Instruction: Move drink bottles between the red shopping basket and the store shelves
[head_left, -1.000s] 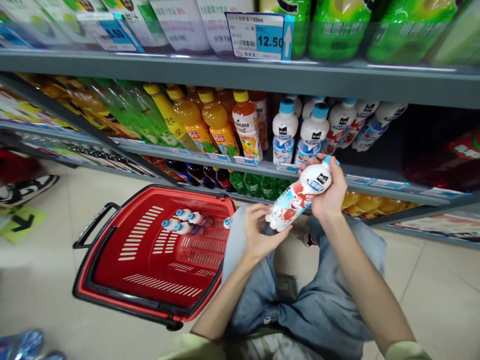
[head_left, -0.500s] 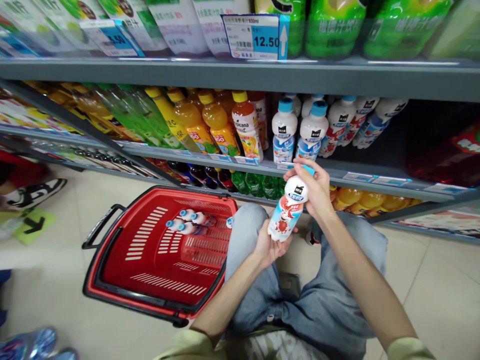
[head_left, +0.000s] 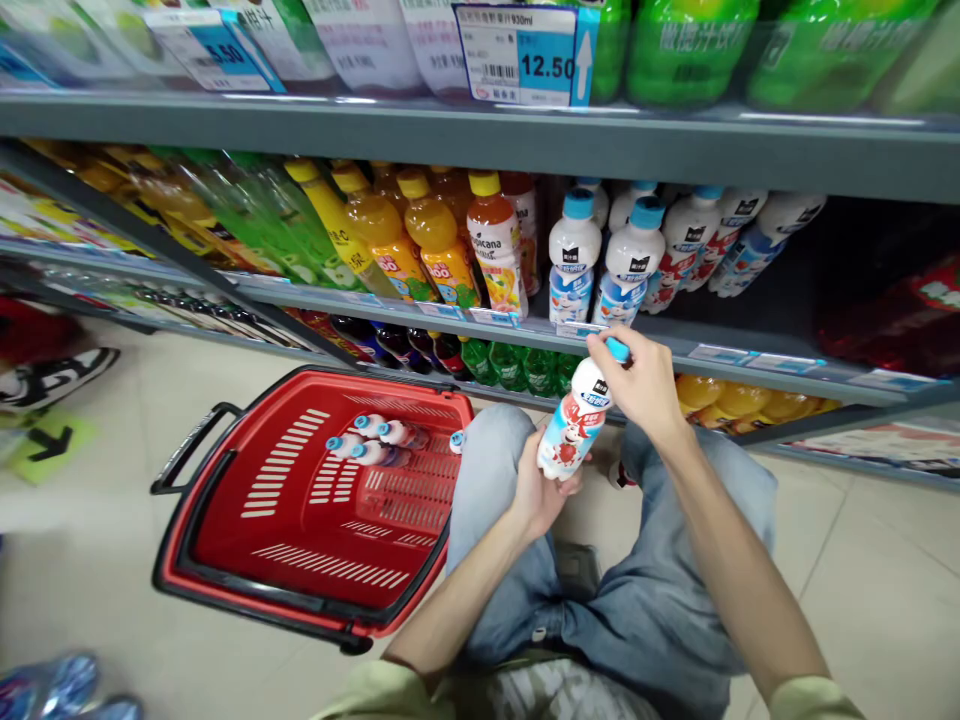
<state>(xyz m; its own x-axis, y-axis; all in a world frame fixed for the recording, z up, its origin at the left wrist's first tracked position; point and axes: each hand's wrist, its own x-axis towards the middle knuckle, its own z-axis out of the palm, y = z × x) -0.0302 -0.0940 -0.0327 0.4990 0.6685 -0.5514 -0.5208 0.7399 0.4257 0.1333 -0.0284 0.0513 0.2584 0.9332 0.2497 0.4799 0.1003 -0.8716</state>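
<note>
I hold a white drink bottle with a red-and-blue label and a blue cap nearly upright in front of my knees. My left hand cups its base from below. My right hand grips its neck and cap from the right. A red shopping basket stands on the floor to my left, with several like bottles lying at its far end. More of the same white bottles stand on the middle shelf just above my hands.
Orange juice bottles and green bottles fill the shelf to the left. A 12.50 price tag hangs on the upper shelf edge. Another person's black-and-white shoe is at far left on the tiled floor.
The bottle has swung from a slant to nearly upright and come lower. My right hand slid from its body up to the cap, and my left hand closed under its base.
</note>
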